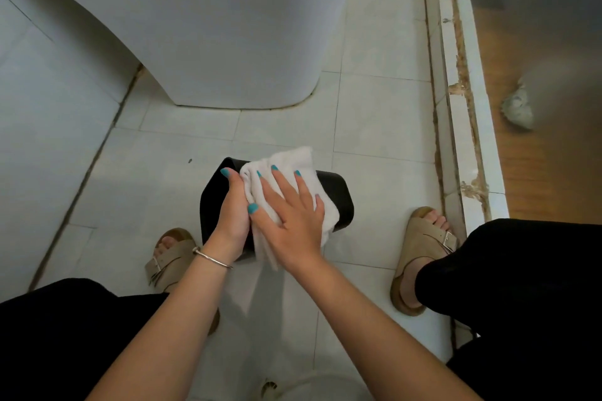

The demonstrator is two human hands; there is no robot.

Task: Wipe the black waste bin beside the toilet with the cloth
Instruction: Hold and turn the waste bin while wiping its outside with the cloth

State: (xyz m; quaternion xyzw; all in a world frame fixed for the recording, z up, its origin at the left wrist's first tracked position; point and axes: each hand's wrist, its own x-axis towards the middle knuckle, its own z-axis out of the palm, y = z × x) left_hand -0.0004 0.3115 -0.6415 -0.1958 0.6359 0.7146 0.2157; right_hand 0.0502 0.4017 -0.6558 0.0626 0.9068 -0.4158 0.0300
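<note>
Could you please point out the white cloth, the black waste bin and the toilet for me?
white cloth [286, 169]: head view, on its bunched upper part above the fingers.
black waste bin [338, 192]: head view, on its bare top right of the cloth.
toilet [221, 42]: head view, on the front of its base.

The waste bin [338, 192] sits at frame centre on the tiled floor [182, 153], below the toilet [208, 42]. A cloth [290, 172] lies on it, sandalled feet flanking at lower left [169, 254] and right [423, 254].
</note>
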